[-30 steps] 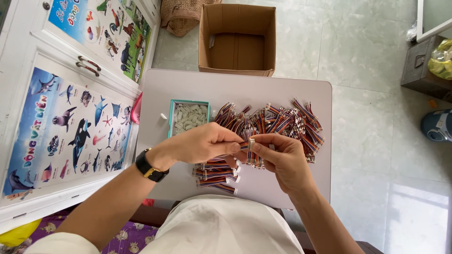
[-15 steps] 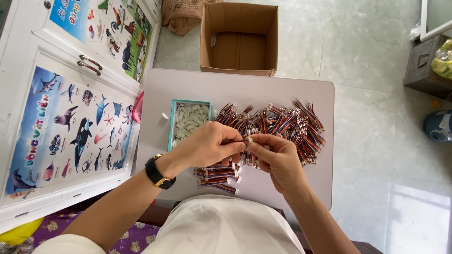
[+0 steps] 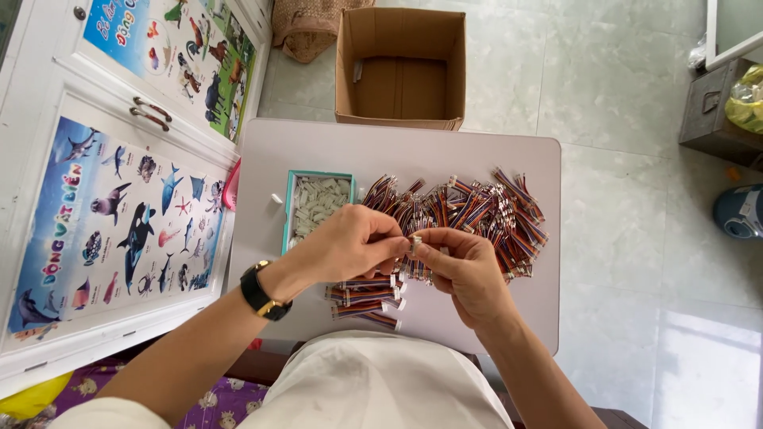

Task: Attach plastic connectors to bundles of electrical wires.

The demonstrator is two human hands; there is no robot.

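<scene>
Here, on the left of the small table [image 3: 509, 159], a teal tray [image 3: 288, 208] holds a heap of small white plastic connectors [image 3: 318, 205]. Just right of it the left hand [image 3: 356, 245], with a black watch [image 3: 261, 291] on the wrist, has its fingers pinched closed around something small. It meets the right hand [image 3: 465, 270] over the table's near middle, and between the fingertips of the two a little white connector piece [image 3: 415, 241] shows, with the end of a wire bundle seemingly in the same grip. The right hand's fingers are curled shut on it too; how much each hand holds I cannot tell, since the fingers cover most of it.

Below the hands, near the table's front edge, lies a small stack of wire bundles [image 3: 367, 300] with white ends, set side by side and apart from the rest. To the right, spread across the table, is a much larger loose pile of coloured wires [image 3: 477, 216].

Judging by these two heaps, only a small share looks finished: a few pieces in the neat stack, many left in the big pile, and plenty of connectors left in the tray. Beyond the table's far edge an open cardboard box [image 3: 401, 67] stands on the tiled floor, with nothing visible inside.
</scene>
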